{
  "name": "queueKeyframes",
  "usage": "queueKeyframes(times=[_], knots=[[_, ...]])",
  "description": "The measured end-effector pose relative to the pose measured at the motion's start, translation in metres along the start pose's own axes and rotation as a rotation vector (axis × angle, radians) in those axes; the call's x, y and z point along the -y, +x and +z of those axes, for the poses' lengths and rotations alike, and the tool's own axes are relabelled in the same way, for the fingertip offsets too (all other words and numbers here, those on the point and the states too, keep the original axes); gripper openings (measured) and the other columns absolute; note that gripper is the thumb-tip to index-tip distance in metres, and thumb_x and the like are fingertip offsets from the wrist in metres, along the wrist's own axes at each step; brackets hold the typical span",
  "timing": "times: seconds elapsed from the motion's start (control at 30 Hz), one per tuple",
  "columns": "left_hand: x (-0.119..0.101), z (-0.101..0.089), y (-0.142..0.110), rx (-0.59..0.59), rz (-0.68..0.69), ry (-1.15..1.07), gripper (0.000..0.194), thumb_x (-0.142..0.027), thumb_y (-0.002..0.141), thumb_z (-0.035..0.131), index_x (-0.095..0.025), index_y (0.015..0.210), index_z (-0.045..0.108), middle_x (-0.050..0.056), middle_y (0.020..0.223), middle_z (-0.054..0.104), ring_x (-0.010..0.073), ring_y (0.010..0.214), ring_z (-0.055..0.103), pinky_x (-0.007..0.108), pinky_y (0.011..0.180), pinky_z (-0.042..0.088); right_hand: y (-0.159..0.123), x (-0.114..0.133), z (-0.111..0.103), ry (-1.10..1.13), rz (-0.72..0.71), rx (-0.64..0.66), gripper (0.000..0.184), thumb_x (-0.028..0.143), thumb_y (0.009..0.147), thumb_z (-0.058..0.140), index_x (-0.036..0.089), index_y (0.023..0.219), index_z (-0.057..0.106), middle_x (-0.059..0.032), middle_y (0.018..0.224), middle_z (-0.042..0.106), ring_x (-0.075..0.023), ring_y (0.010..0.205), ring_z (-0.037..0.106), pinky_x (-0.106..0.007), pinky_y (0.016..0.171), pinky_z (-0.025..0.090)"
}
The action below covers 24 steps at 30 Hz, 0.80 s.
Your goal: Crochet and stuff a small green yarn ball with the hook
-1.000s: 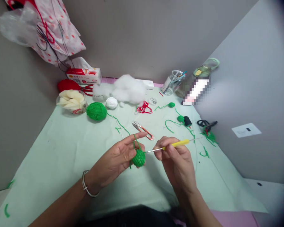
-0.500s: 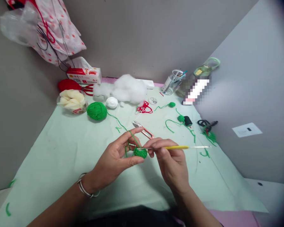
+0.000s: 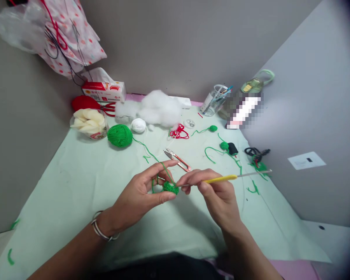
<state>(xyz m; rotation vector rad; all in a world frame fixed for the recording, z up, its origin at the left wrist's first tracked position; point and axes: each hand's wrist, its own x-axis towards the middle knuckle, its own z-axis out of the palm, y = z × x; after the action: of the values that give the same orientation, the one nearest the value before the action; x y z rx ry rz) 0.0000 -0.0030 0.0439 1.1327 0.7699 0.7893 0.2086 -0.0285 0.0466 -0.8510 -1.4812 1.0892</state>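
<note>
Tilted upward now, the slim yellow-handled metal hook (image 3: 221,179) stays pinched in the right hand (image 3: 218,194); left hand (image 3: 146,192) pinches nubbly green crochet (image 3: 170,188).

Matt green yarn piece (image 3: 170,187) (nubbly), glossy yellow plastic-handled metal hook (image 3: 221,179)

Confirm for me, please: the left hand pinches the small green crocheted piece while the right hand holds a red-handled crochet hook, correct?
Not quite. In the head view, the crochet hook in the right hand has a yellow handle, not red. The left hand does pinch the small green crocheted piece.
</note>
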Motion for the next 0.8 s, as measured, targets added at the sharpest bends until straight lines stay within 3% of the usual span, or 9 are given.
queueKeyframes(times=[0.23,0.37,0.43,0.53,0.63,0.8], knots=[[0.0,0.005,0.001,-0.104,-0.012,-0.015,0.058,-0.025,0.081,0.083,-0.03,0.136,0.066,0.001,0.095,0.065,0.0194,0.096,0.058,0.035,0.096,0.044,-0.003,0.004,0.011,-0.429,-0.281,0.026,0.022,0.016,0.102,0.052,0.023,0.111,0.071,-0.0087,0.101,0.077,-0.0223,0.093,0.074,-0.039,0.077,0.062],[0.007,0.018,-0.002,-0.226,0.002,-0.145,0.054,-0.027,0.081,0.083,-0.029,0.133,0.067,0.001,0.096,0.061,0.0164,0.089,0.056,0.029,0.086,0.047,-0.013,-0.007,0.023,-0.863,-0.487,-0.109,0.033,0.006,0.093,0.064,0.027,0.117,0.072,-0.0078,0.1,0.076,-0.0221,0.092,0.073,-0.034,0.074,0.063],[0.01,0.025,-0.004,-0.245,-0.018,-0.244,0.054,-0.028,0.082,0.082,-0.03,0.134,0.066,0.0,0.098,0.06,0.0148,0.088,0.055,0.026,0.082,0.047,-0.017,-0.012,0.027,-0.978,-0.599,-0.159,0.041,0.0,0.086,0.069,0.025,0.119,0.073,-0.008,0.096,0.076,-0.0226,0.092,0.072,-0.033,0.075,0.062],[0.011,0.029,-0.005,-0.161,-0.139,-0.485,0.052,-0.032,0.086,0.079,-0.029,0.136,0.065,0.0,0.097,0.06,0.0139,0.088,0.056,0.025,0.083,0.046,-0.018,-0.014,0.026,-0.852,-0.605,-0.156,0.044,0.0,0.087,0.068,0.027,0.121,0.074,-0.0077,0.1,0.076,-0.0221,0.092,0.072,-0.033,0.073,0.062],[0.007,0.026,-0.003,-0.044,-0.23,-0.637,0.05,-0.033,0.085,0.079,-0.023,0.133,0.068,0.002,0.095,0.06,0.0143,0.091,0.055,0.027,0.089,0.044,-0.015,-0.009,0.021,-0.583,-0.431,-0.157,0.036,0.009,0.097,0.057,0.029,0.124,0.072,-0.0077,0.106,0.076,-0.0213,0.092,0.073,-0.034,0.069,0.063],[0.007,0.011,-0.001,-0.012,-0.189,-0.531,0.057,-0.027,0.078,0.084,-0.026,0.133,0.069,0.001,0.098,0.059,0.0128,0.087,0.053,0.027,0.083,0.041,-0.014,0.001,0.014,-0.245,-0.2,-0.18,0.026,0.011,0.098,0.056,0.024,0.112,0.075,-0.0068,0.095,0.076,-0.021,0.085,0.072,-0.037,0.072,0.061]])
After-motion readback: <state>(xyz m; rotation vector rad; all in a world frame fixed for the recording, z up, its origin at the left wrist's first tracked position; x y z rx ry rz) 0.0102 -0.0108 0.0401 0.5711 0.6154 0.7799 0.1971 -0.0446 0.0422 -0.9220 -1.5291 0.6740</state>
